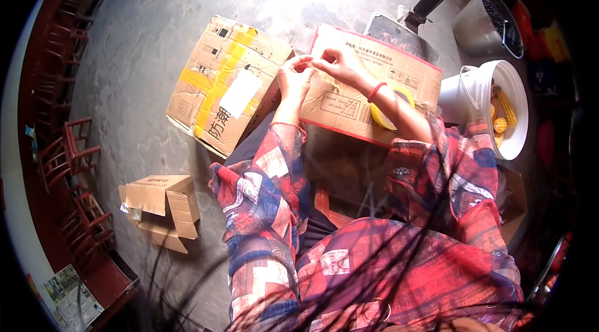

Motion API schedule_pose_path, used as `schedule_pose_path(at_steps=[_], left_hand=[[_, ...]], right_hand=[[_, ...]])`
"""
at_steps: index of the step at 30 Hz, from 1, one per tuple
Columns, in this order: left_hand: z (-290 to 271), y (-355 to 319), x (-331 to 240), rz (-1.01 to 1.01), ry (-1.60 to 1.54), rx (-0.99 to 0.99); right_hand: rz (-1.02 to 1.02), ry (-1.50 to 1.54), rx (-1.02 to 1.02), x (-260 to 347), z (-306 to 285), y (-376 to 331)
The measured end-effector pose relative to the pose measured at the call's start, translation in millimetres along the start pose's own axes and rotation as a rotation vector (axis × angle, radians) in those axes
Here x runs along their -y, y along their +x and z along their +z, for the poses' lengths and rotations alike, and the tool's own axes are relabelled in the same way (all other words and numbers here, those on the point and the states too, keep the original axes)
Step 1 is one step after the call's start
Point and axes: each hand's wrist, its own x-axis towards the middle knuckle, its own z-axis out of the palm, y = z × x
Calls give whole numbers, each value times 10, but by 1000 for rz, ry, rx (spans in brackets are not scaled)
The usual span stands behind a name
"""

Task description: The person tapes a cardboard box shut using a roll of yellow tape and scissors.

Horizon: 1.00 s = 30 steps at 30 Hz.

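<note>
Red-edged carton (349,106) is lying on the floor before the person, and both hands are hovering over its left edge, near the upper left corner. The left hand (294,79) is pressing thumb and fingertips together; the right hand (340,67) is pinching beside it, thumb against forefinger. Whatever they are gripping is too small to tell. Such fine work is probably needing a light pinch, steady wrists and fingertips staying close together.

Farther left, wooden chairs (78,145) are lining the wall, and a small box (181,198) is sitting with flaps loose. A taped carton (249,57) is crowding the left wrist. Toward the red-edged carton's lower right corner, a yellow tape roll (377,118) is lying partly hidden under the right forearm, which is blocking easy reach. Beyond the upper edge, a platform scale (399,32) is standing; past the right edge, a white bucket (455,95) is holding corn cobs (504,113), likely limiting elbow room.
</note>
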Motion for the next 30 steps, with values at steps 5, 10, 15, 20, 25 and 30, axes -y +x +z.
schedule_pose_path(at_steps=[5, 10, 15, 20, 25, 30], left_hand=[[167, -110, -224, 63, -49, 26], [170, -263, -330, 16, 44, 81], [203, -370, -477, -8, -29, 78], [330, -415, -495, 100, 77, 127], [277, -455, -481, 166, 191, 126], [311, -474, -565, 163, 260, 102]], right_hand=[[492, 581, 139, -85, 11, 72], [512, 866, 125, -156, -96, -162], [501, 936, 155, -185, -252, -296], [517, 977, 154, -203, -479, -389], [526, 1009, 163, -197, -422, -411], [521, 971, 136, -167, -454, -413]])
